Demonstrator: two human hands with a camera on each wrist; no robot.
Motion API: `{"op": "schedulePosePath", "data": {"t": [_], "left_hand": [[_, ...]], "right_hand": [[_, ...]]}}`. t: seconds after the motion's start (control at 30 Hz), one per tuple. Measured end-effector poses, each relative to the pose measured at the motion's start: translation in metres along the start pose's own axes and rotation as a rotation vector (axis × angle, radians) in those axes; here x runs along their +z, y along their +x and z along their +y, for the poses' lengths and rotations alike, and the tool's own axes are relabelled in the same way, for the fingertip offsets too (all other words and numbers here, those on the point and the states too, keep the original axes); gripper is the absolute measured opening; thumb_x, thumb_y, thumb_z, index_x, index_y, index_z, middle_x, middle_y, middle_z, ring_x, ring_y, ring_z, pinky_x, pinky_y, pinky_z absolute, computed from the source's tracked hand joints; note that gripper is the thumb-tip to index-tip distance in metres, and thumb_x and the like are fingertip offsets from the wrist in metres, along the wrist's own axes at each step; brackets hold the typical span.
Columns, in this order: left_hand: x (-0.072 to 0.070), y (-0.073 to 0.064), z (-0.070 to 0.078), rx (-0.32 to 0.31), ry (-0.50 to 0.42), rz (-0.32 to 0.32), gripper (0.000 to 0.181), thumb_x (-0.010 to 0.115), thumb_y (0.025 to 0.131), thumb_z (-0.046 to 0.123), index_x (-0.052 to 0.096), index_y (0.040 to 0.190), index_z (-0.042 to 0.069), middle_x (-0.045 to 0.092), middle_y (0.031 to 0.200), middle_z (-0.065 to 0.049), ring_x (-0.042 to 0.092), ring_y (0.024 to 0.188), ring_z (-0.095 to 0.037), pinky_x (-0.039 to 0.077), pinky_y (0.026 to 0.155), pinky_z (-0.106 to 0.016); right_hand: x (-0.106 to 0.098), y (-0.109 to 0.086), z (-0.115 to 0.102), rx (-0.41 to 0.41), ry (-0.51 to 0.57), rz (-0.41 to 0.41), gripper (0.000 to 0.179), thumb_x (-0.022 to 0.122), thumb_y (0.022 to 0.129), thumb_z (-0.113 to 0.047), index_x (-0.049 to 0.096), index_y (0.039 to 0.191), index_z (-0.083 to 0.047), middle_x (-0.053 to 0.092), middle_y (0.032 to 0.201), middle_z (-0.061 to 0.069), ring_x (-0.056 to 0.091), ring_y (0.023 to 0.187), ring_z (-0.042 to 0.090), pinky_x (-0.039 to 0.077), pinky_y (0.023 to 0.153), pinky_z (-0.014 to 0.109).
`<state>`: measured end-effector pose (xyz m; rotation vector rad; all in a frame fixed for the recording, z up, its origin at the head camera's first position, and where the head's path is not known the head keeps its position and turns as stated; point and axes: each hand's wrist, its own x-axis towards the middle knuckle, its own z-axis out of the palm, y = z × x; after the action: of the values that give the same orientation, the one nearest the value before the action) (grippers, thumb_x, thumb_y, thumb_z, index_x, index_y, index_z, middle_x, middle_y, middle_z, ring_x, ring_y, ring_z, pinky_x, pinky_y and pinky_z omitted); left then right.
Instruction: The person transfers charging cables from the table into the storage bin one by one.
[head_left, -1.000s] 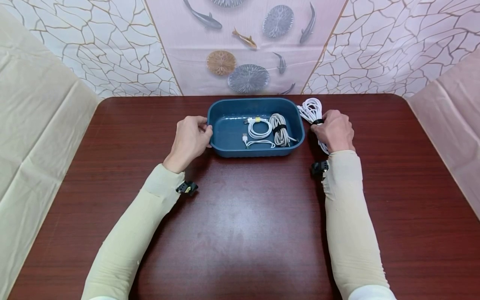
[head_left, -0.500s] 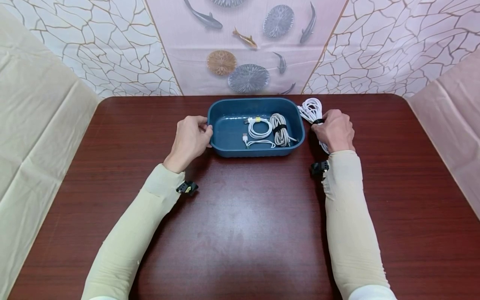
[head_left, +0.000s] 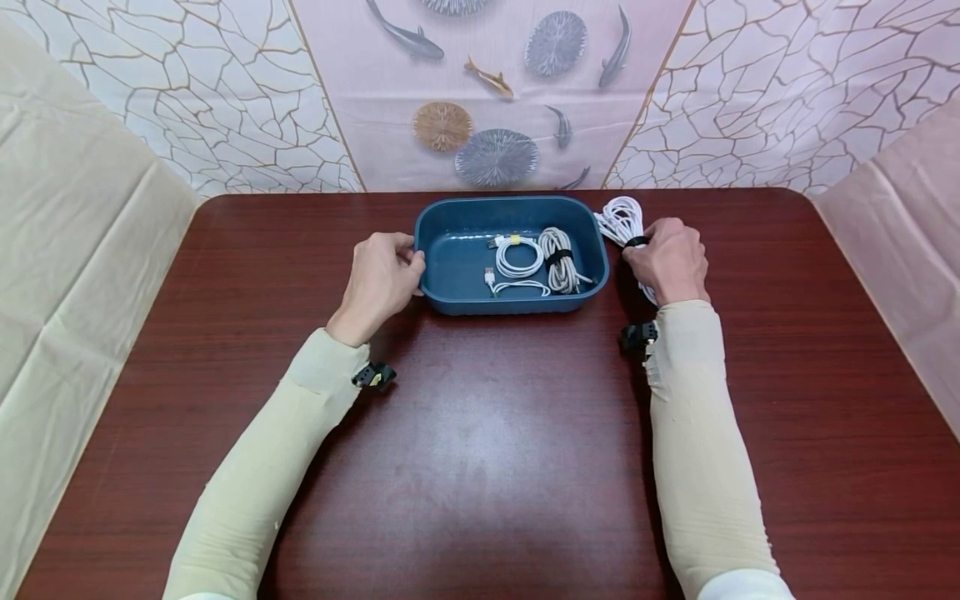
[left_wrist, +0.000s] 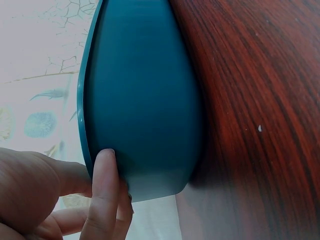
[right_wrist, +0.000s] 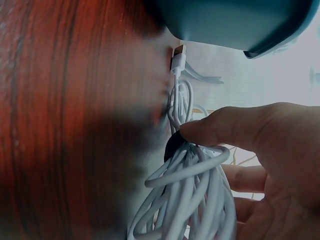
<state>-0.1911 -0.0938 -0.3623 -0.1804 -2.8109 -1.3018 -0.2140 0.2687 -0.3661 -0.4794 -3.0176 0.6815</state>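
A dark blue rectangular bin (head_left: pixel 457 287) stands at the back middle of the table. My left hand (head_left: pixel 380 271) pinches its left rim, thumb inside and fingers outside; in the left wrist view the fingers (left_wrist: pixel 104 187) lie against the outer wall. To the right of the bin, my right hand (head_left: pixel 670 262) grips a bundled white USB cable (head_left: pixel 622 219) at its black strap (right_wrist: pixel 175 145). The cable's USB plug (right_wrist: pixel 178 61) points toward the bin in the right wrist view. Inside the bin lie a coiled white cable (head_left: pixel 520 271), a short white USB cable (head_left: pixel 517 284) and a grey-white bundle (head_left: pixel 555 250) with a black strap.
The dark red wooden table (head_left: pixel 480 433) stretches in front of the bin. Behind its far edge hangs a patterned cloth (head_left: pixel 495 108) with fish prints. Pale cloth walls (head_left: pixel 82 250) close off both sides.
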Motion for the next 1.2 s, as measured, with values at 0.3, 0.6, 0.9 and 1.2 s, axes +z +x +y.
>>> {"op": "schedulePosePath", "data": {"t": [0.3,0.6,0.9,1.2], "left_hand": [[-0.0003,0.0007,-0.0012,0.002,-0.003,0.003,0.034,0.059,0.101,0.014,0.066,0.127,-0.007,0.071,0.093,-0.016,0.074,0.063,-0.018,0.063,0.060,-0.024],[-0.0005,0.0011,-0.0014,-0.003,-0.003,0.008,0.033,0.060,0.101,0.013,0.066,0.127,-0.007,0.071,0.093,-0.015,0.073,0.061,-0.016,0.062,0.058,-0.023],[0.0000,0.0002,-0.0009,-0.007,-0.005,0.005,0.033,0.060,0.101,0.013,0.066,0.128,-0.007,0.071,0.094,-0.015,0.074,0.063,-0.017,0.062,0.059,-0.023],[-0.0001,0.0007,0.0000,-0.011,0.002,0.003,0.033,0.060,0.101,0.012,0.066,0.128,-0.007,0.071,0.094,-0.015,0.073,0.061,-0.017,0.062,0.058,-0.024]], "right_hand": [[-0.0015,-0.0007,-0.0007,-0.013,0.011,0.016,0.036,0.058,0.090,-0.026,0.071,0.112,-0.001,0.067,0.112,0.028,0.062,0.099,0.048,0.054,0.078,0.060],[-0.0035,-0.0012,-0.0010,-0.024,0.018,0.021,0.038,0.057,0.090,-0.026,0.070,0.114,0.000,0.067,0.113,0.029,0.061,0.099,0.048,0.054,0.080,0.060],[-0.0060,-0.0016,-0.0009,-0.011,0.023,0.031,0.038,0.056,0.089,-0.026,0.071,0.114,-0.002,0.067,0.114,0.029,0.061,0.103,0.050,0.054,0.081,0.062],[-0.0094,-0.0023,-0.0003,-0.017,0.027,0.039,0.038,0.056,0.090,-0.026,0.070,0.116,-0.002,0.066,0.114,0.028,0.060,0.100,0.047,0.054,0.080,0.060]]}}
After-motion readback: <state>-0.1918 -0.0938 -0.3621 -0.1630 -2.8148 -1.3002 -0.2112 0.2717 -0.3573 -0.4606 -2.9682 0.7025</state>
